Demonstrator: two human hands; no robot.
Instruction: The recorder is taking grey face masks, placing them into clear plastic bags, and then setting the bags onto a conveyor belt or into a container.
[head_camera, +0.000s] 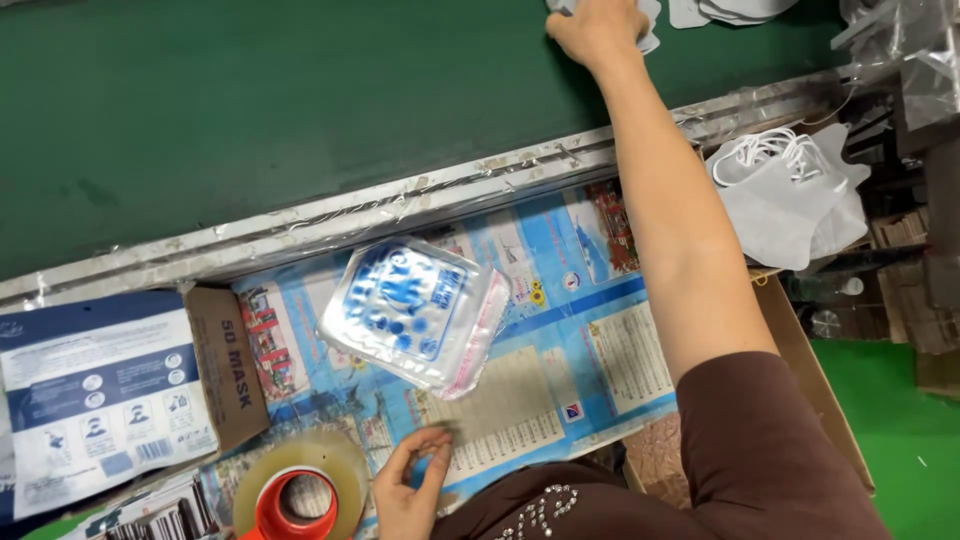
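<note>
The right hand (598, 30) stretches across the green belt (250, 110) and lies on a white mask (648, 25) at the far edge; whether its grip is closed on it I cannot tell; the left hand (408, 488) hovers loosely curled, holding nothing, over the desk (590, 350), near the tape roll (300, 490) and the stack of clear bags (415, 312).

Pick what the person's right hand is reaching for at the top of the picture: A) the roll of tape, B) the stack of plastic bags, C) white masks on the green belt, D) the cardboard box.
C: the right hand rests on white masks on the green belt, far from the roll of tape.
</note>
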